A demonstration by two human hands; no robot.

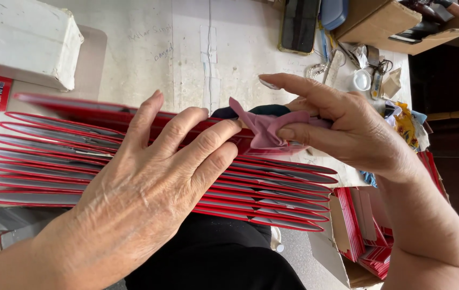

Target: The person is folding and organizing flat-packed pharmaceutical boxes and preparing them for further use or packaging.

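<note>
Head camera looks down on a fanned row of flat red cardboard cartons with grey flaps (149, 161), which lies overlapped on the white worktable (149, 48). The left hand (149, 177) rests flat and unclenched upon the row; if it lifts, I judge the cartons may slide apart. The right hand (342, 123) pinches a small crumpled pink cloth (264, 129) between thumb and fingers, touching the top carton's edge; it may snag a flap.

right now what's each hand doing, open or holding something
Left hand: open, fingers spread flat on the fanned red cartons.
Right hand: pinching a pink cloth against the top carton.
</note>
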